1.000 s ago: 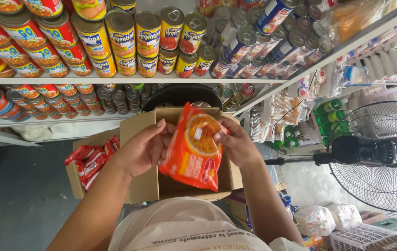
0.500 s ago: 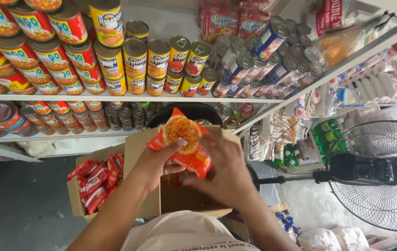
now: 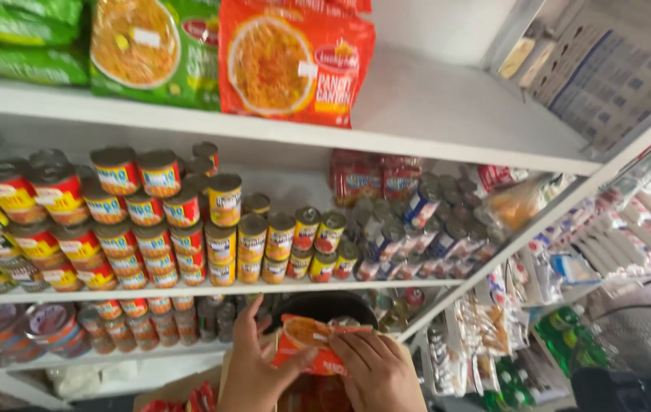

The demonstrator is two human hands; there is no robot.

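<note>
Both my hands hold an orange noodle packet (image 3: 311,341) at the bottom middle of the view. My left hand (image 3: 255,365) grips its left side and my right hand (image 3: 375,370) covers its right side. Under the hands shows a bit of a cardboard box (image 3: 180,391) with red packets (image 3: 197,398) inside. High on the top shelf (image 3: 447,114) stands a stack of like orange noodle packets (image 3: 291,61), with green noodle packets (image 3: 150,49) to its left.
Stacked red and yellow cans (image 3: 150,229) fill the middle shelf, with blue-labelled cans (image 3: 409,240) to the right. More cans (image 3: 51,328) lie on the lower shelf. Hanging sachets and small goods (image 3: 569,275) crowd the right side.
The view has tilted upward, bringing the top shelf with noodle packets into sight. My hands and the orange packet now sit at the bottom edge; the box and fan have mostly left the view.
</note>
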